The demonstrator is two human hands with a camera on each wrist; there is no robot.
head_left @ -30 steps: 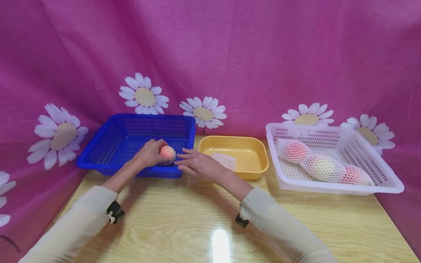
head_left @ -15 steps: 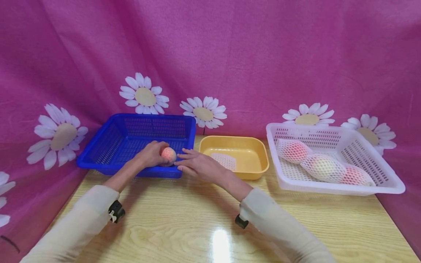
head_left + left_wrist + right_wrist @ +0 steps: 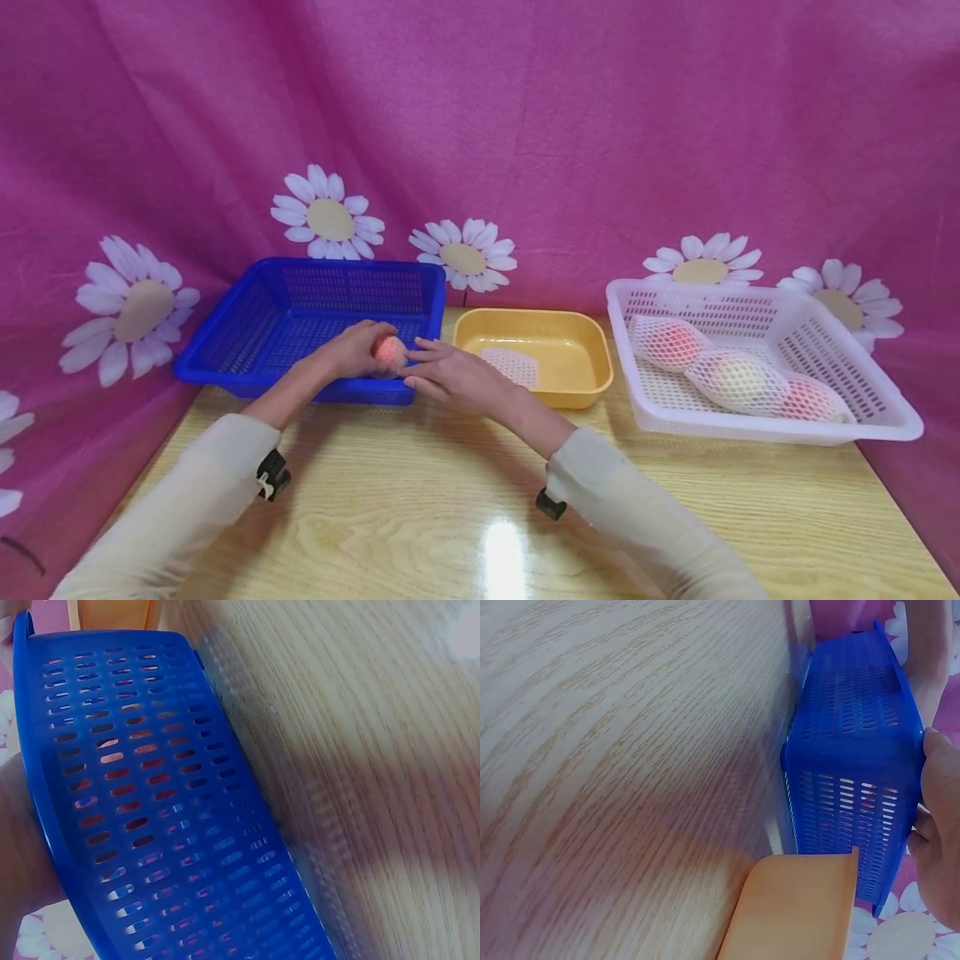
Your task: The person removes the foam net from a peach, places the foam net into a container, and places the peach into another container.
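My left hand [image 3: 358, 350] grips a pinkish-orange round fruit that looks like a peach [image 3: 390, 355], at the front right corner of the blue basket [image 3: 217, 367]. Part of the fruit is covered by the fingers. From the other side comes my right hand [image 3: 465, 377], its fingers stretched out flat, fingertips right at the fruit and over the basket's right rim. In the right wrist view, the thumb and a finger of the right hand [image 3: 941, 817] lie along the blue rim. The basket wall hides most of the left hand in the left wrist view.
Right of the blue basket stands a yellow tray [image 3: 577, 350] with a flattened white foam net [image 3: 512, 367] inside. Farther right, a white basket [image 3: 750, 427] holds several fruits in foam nets [image 3: 738, 382]. A pink flowered cloth [image 3: 570, 150] hangs behind the wooden table [image 3: 390, 500].
My left hand has moved slightly right with the peach, which now sits closer to the right fingertips. The right hand has hardly moved.
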